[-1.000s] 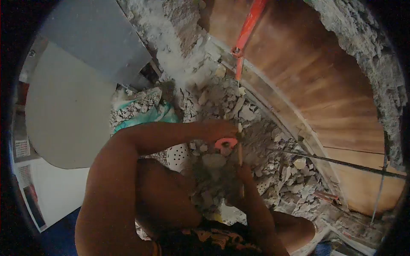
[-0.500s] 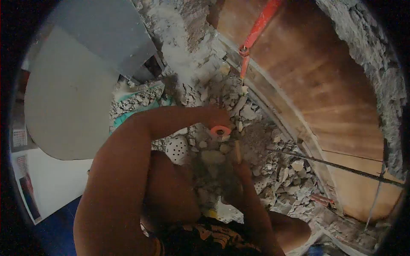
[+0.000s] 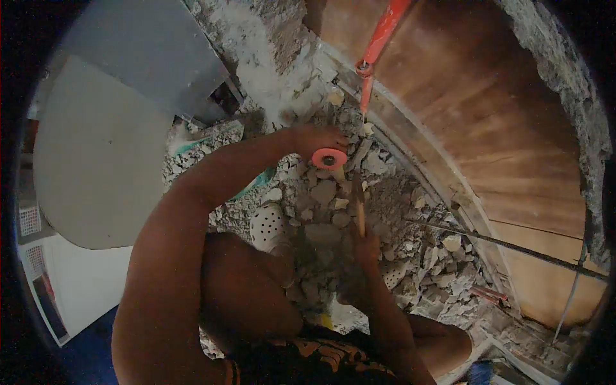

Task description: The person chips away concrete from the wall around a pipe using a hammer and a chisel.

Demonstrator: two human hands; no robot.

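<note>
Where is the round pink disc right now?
In the head view, the pink disc is above the middle, just below the left hand, up and left of the wooden handle in the right hand.

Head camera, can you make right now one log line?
left hand: holding red-disc tool | right hand: gripping wooden handle | around them: broken rubble

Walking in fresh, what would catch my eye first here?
Probably the pink-orange disc at the left hand, over the rubble near mid-picture. Then the red bar at the top, right of centre. Below the disc, the right hand grips a wooden handle.
</note>
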